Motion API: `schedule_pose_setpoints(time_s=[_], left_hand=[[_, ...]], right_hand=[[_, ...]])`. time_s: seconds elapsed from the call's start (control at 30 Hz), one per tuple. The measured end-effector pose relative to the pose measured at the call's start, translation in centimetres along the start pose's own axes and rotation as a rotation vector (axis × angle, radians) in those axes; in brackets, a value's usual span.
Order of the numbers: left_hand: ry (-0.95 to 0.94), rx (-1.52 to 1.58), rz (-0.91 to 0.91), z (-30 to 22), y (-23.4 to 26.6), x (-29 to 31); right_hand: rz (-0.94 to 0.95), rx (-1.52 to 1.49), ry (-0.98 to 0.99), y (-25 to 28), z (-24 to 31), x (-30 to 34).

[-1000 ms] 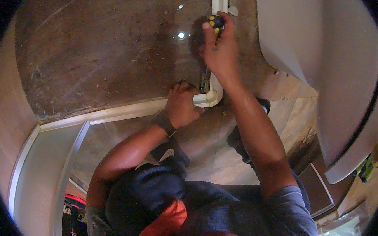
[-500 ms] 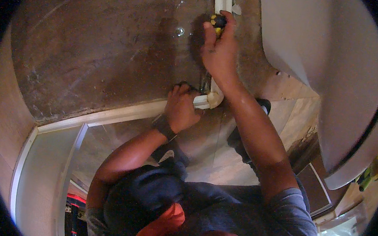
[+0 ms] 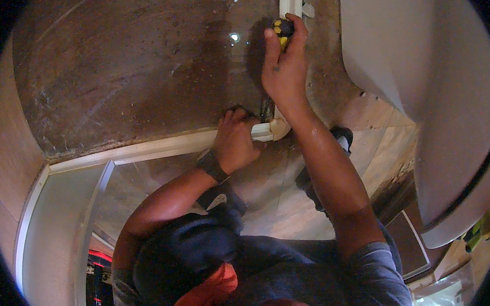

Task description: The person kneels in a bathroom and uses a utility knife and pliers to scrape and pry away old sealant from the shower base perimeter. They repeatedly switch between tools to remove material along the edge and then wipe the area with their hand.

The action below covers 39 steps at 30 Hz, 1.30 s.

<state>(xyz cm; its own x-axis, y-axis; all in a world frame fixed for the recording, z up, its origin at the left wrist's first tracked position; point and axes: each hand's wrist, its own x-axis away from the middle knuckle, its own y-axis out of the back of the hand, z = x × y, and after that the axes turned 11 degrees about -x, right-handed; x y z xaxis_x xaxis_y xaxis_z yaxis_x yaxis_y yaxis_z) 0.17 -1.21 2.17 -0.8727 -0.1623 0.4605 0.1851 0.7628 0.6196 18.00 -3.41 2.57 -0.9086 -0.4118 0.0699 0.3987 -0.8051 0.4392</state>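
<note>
A white rail runs along the edge of a dirty brown floor panel and turns a corner, where a rounded cream-coloured piece sits. My left hand grips the rail just left of this corner, its fingers bent over the far edge and its thumb on the near side. Farther away, my right hand is closed round a tool with a rounded black-and-yellow handle, held beside the rail's other run. The hand hides the tool's working end, so I cannot tell its kind.
A large pale basin-like fixture with a curved edge takes up the right side. At the left stands a frosted panel in a white frame. Small pale bits lie beside the rail. A yellow-and-green object is at the far right.
My right hand has shifted only slightly, still holding the black-and-yellow tool. My left hand stays in place on the rail.
</note>
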Motion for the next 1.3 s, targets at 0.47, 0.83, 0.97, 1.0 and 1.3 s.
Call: schedule_pose_setpoints(time_s=[0.47,0.83,0.97,1.0,1.3], left_hand=[[0.012,-0.004,0.018,-0.3,0.4,-0.1],[0.003,-0.014,0.001,0.4,-0.9,0.0],[-0.031,-0.027,0.015,0.9,-1.2,0.1],[-0.019,-0.022,0.01,0.9,-1.3,0.1],[-0.043,0.04,0.016,0.6,0.1,-0.3]], right_hand=[[0.084,0.236,-0.087,-1.3,0.4,-1.0],[0.251,0.66,0.076,-1.8,-0.5,-3.2],[0.228,0.725,0.179,-1.9,-0.1,-4.5],[0.229,0.751,0.179,-1.9,0.0,-4.7],[0.386,0.912,0.225,-0.8,0.4,-7.1]])
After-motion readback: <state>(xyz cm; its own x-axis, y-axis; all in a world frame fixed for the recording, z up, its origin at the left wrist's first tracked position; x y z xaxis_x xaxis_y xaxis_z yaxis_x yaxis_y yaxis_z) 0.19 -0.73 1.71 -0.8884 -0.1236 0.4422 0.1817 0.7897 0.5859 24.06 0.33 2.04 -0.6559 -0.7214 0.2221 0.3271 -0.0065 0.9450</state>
